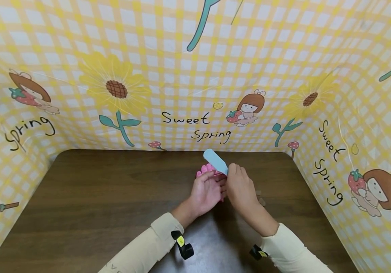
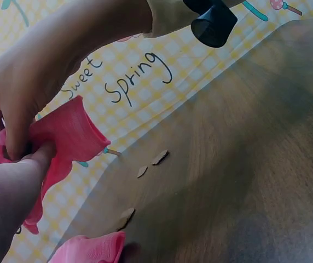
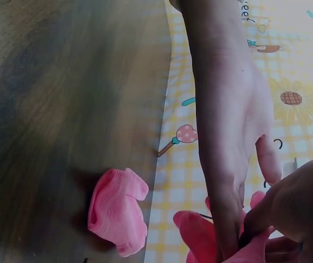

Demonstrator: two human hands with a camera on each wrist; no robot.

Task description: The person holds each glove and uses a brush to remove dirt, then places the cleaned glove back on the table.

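A pink knitted glove [image 1: 206,169] with rounded finger ends shows just beyond my left hand [image 1: 206,191]. That hand lies palm up, and its thumb [image 2: 39,156] presses the glove against the fingers. In the left wrist view, the glove's wide cuff [image 2: 82,131] stands out to the side. My right hand [image 1: 241,187] grips a flat, light blue strip [image 1: 215,160] with a rounded end, which slants over the glove. Its fingertips also reach down into the pink fabric in the left wrist view. A second pink glove [image 3: 118,213] lies crumpled on the table beside the hands.
Several small brown flakes [image 2: 160,157] lie on the dark wooden table [image 1: 113,197], to the right of the hands. A yellow checked cloth [image 1: 175,76] with printed flowers and lettering stands round the table's back and sides. Black camera straps [image 1: 182,244] sit at the cuffs.
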